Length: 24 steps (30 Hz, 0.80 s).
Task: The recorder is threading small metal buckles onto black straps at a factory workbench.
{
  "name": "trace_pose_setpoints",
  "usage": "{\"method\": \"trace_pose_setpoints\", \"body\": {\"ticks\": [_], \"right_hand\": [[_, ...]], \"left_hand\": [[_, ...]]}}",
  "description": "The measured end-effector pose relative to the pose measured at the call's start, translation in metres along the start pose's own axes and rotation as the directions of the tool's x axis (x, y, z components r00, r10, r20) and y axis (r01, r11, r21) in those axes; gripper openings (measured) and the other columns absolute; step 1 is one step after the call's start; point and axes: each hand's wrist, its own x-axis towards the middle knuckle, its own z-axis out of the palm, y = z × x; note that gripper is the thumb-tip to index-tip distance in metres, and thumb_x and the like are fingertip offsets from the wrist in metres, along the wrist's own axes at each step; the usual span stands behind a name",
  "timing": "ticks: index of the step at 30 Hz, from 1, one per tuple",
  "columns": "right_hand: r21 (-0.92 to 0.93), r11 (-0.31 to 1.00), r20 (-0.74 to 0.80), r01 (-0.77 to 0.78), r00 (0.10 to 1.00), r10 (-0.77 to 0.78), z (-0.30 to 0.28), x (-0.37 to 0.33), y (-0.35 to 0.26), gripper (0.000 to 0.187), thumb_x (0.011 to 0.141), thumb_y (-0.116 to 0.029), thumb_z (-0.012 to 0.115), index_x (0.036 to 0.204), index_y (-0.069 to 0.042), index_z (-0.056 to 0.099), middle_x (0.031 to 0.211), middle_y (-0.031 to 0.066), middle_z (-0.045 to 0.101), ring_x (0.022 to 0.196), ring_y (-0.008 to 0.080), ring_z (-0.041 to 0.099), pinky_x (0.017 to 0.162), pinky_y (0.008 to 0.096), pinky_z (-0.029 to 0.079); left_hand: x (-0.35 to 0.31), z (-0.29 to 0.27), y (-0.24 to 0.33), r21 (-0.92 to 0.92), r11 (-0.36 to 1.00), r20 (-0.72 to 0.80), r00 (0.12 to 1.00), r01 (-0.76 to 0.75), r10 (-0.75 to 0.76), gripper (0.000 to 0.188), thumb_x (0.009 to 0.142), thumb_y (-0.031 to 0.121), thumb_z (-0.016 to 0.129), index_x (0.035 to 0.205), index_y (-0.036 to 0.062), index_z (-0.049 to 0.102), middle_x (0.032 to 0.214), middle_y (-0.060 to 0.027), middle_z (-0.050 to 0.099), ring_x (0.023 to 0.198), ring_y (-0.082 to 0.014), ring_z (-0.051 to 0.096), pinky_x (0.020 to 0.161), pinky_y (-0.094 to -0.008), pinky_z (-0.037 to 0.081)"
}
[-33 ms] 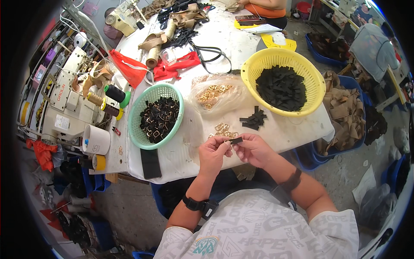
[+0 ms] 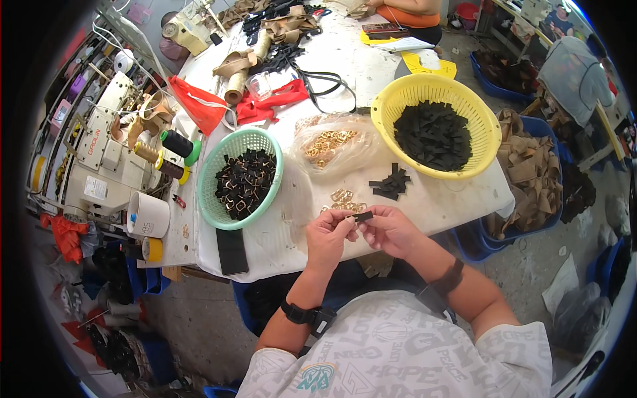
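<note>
Over the near table edge, my two hands meet with fingertips closed. My right hand (image 2: 391, 231) pinches a short black webbing strip (image 2: 362, 216). My left hand (image 2: 325, 239) is closed on a small gold buckle at the strip's left end, mostly hidden by the fingers. Just beyond my fingers lies a small pile of gold buckles (image 2: 343, 198). To its right is a small heap of black strips (image 2: 390, 182). A yellow basket (image 2: 488, 142) holds many more strips. The green basket (image 2: 207, 192) at left contains black strips with gold buckles on them.
A clear plastic bag of gold buckles (image 2: 332, 146) rests between the baskets. Near the left edge lies a black phone (image 2: 231, 252), with thread spools (image 2: 178, 147) and a sewing machine (image 2: 93, 152) beyond. Blue bins (image 2: 551, 129) of brown pieces stand at right. Another person (image 2: 415, 16) sits across.
</note>
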Motion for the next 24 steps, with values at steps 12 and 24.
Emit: {"method": "trace_pose_setpoints", "body": {"ticks": [12, 24], "right_hand": [[-0.328, 0.943, -0.037, 0.052, 0.997, -0.068, 0.006, -0.001, -0.003, 0.012, 0.092, -0.014, 0.059, 0.091, -0.003, 0.06, 0.071, 0.0019, 0.061, 0.054, 0.0073, 0.056, 0.044, 0.0198, 0.044], [-0.499, 0.836, -0.026, 0.227, 0.961, -0.277, 0.012, -0.007, -0.008, 0.011, 0.093, -0.012, 0.056, 0.093, -0.001, 0.058, 0.067, 0.0002, 0.058, 0.053, 0.005, 0.054, 0.044, 0.0184, 0.04]], "left_hand": [[-0.004, 0.005, 0.002, 0.12, 0.992, -0.024, 0.999, -0.028, 0.031, 0.009, 0.084, -0.003, 0.062, 0.092, -0.0056, 0.065, 0.076, -0.0083, 0.066, 0.062, -0.0108, 0.061, 0.057, -0.0222, 0.05], [-0.013, 0.001, 0.008, 0.091, 0.979, -0.033, 0.982, -0.182, 0.185, 0.011, 0.087, -0.002, 0.057, 0.097, -0.0037, 0.06, 0.079, -0.0047, 0.061, 0.065, -0.0083, 0.058, 0.058, -0.0214, 0.049]]}}
